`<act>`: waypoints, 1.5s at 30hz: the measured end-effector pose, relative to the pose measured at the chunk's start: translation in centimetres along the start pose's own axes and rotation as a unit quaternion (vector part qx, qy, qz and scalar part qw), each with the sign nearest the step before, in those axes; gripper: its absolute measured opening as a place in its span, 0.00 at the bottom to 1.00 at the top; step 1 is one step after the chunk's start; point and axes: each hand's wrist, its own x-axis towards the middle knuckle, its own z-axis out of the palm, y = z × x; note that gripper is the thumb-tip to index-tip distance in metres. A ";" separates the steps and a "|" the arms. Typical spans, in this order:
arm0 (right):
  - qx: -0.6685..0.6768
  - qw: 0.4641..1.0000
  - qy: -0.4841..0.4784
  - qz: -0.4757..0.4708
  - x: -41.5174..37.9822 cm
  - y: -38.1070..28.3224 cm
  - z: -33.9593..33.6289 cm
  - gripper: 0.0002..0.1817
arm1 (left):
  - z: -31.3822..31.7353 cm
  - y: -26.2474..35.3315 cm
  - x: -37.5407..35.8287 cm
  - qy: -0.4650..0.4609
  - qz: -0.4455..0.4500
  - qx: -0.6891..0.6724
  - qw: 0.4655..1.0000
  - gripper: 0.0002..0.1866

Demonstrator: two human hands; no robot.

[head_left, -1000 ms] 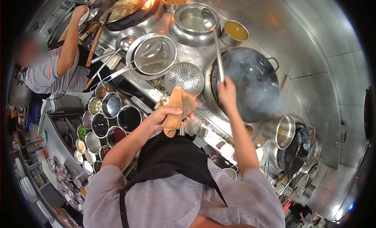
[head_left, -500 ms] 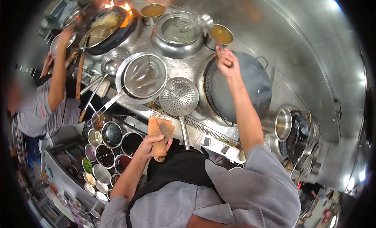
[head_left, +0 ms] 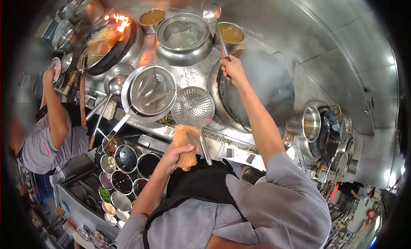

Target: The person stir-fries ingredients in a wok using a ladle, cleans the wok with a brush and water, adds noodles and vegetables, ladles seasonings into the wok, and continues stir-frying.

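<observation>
My left hand [head_left: 174, 156] is wrapped round a folded orange-brown cloth [head_left: 183, 137], held in front of the black apron. My right hand [head_left: 233, 70] grips the handle of a metal ladle [head_left: 212, 12]; its bowl is up beyond the pots at the back of the stove. Under my right forearm a large dark wok [head_left: 272, 92] gives off steam. Just beyond the ladle handle stands a pot of yellow-orange liquid [head_left: 231, 33]. A wide pot of clear liquid [head_left: 182, 32] is left of it. A perforated skimmer [head_left: 193, 107] lies near the cloth, partly covered by it.
At left, a co-worker [head_left: 51, 133] works by another wok [head_left: 102, 45] with open flames. A fine strainer [head_left: 153, 89] rests over a bowl. Several sauce and ingredient containers [head_left: 122, 182] stand lower left. Stacked metal pots [head_left: 309, 122] are at right.
The ladle has swung up and left from the pots, its bowl now farther back. Steam over the wok has thickened. The cloth stays in my left hand, and the view has shifted slightly.
</observation>
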 end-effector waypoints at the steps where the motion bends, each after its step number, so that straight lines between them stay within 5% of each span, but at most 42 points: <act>1: -0.086 0.996 0.019 -0.018 0.3 1.5 0.4 0.05 | 0.4 0.0 0.2 -0.002 -0.001 0.010 1.000 0.26; 5: -0.140 0.989 0.031 -0.037 2.0 4.6 2.0 0.06 | 1.4 -0.3 0.7 -0.016 0.039 0.055 0.998 0.26; 8: 0.110 0.983 -0.060 0.134 3.4 4.7 1.6 0.06 | 2.7 0.3 0.6 0.001 0.071 0.054 0.996 0.27; 10: 0.318 0.911 -0.156 0.212 2.8 4.4 0.4 0.05 | 2.6 1.3 1.1 0.015 0.050 -0.003 0.999 0.27; 13: 0.494 0.804 -0.241 0.226 -1.1 4.8 -0.9 0.04 | 2.6 3.0 3.5 0.030 0.086 -0.083 0.992 0.26; 17: 0.531 0.779 -0.267 0.198 -10.0 3.0 -2.6 0.04 | 7.2 6.6 8.2 -0.047 0.130 -0.210 0.968 0.29; 21: 0.461 0.847 -0.217 0.154 -21.7 0.7 -3.2 0.02 | 15.3 6.6 9.4 -0.189 0.116 -0.183 0.958 0.30; 23: 0.393 0.897 -0.193 0.055 -27.4 0.9 -3.2 0.09 | 14.8 3.4 12.2 -0.221 0.037 -0.198 0.954 0.29; 25: 0.438 0.878 -0.189 -0.019 -32.3 2.3 -3.5 0.16 | 14.6 0.2 12.1 -0.242 -0.025 -0.217 0.945 0.27; 27: 0.412 0.873 -0.260 0.004 -35.3 9.3 -5.2 0.19 | 14.5 -2.6 9.5 -0.250 -0.064 -0.236 0.937 0.25; 29: 0.134 0.956 -0.260 -0.012 -37.4 13.3 -7.5 0.17 | 16.0 -4.9 5.9 -0.116 -0.029 -0.086 0.989 0.27; 32: -0.175 0.962 -0.181 -0.102 -40.7 16.7 -10.8 0.15 | 18.3 -8.3 2.0 -0.018 0.001 0.152 0.988 0.27; 35: -0.173 0.941 -0.290 -0.008 -42.1 19.5 -12.7 0.16 | 18.1 -11.5 2.4 0.013 0.036 0.412 0.910 0.26; 37: -0.162 0.958 -0.233 -0.047 -43.1 19.3 -13.2 0.18 | 19.1 -13.1 1.6 0.097 0.095 0.570 0.810 0.25; 42: -0.210 0.953 -0.220 -0.014 -43.6 20.1 -13.0 0.18 | 20.3 -14.5 -2.2 0.214 0.188 0.597 0.750 0.26; 45: -0.166 0.948 -0.235 -0.133 -43.2 20.5 -11.5 0.17 | 20.5 -16.5 -4.2 0.268 0.217 0.542 0.766 0.23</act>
